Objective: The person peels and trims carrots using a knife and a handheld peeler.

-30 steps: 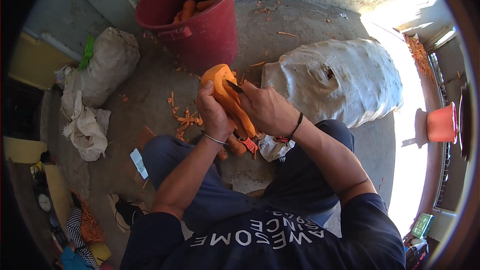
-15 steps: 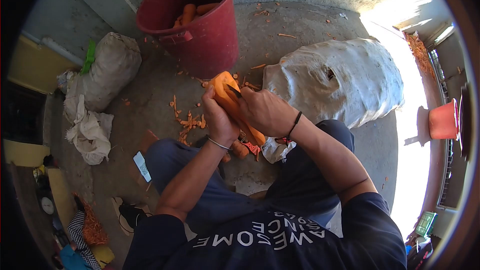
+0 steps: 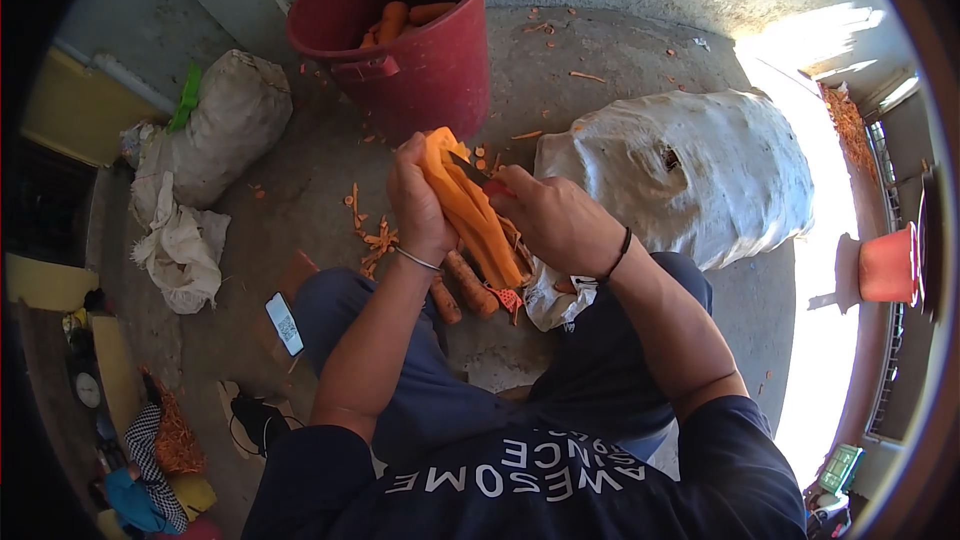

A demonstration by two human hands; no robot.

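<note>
Orange and freshly pared, a long carrot (image 3: pixel 470 210) sits at the centre of the frame, its blunt end up and its tip slanting down toward the lower right. The left hand (image 3: pixel 418 202) is wrapped tightly around its upper left side, fingers curled over the top edge. The right hand (image 3: pixel 555 220) is closed on a small knife (image 3: pixel 470 172), whose dark blade lies against the carrot's upper end; the handle looks red, though most of it is hidden in the fist.

Just below the hands, two unpeeled carrots (image 3: pixel 468 285) lie on the concrete floor (image 3: pixel 600 50) between the person's knees, beside a crumpled white bag (image 3: pixel 548 298). Orange peelings (image 3: pixel 372 238) are scattered on the floor left of the hands.

At the top centre a dark red bucket (image 3: pixel 420 60) holds more carrots, its wall close above the held carrot's upper end. A large white sack (image 3: pixel 700 170) fills the right of centre, its near edge just beside the right hand. A smaller sack (image 3: pixel 225 125) and a rag lie at the upper left, well apart. A phone (image 3: pixel 284 324) rests by the left knee. Bare floor stays open between bucket and large sack.
</note>
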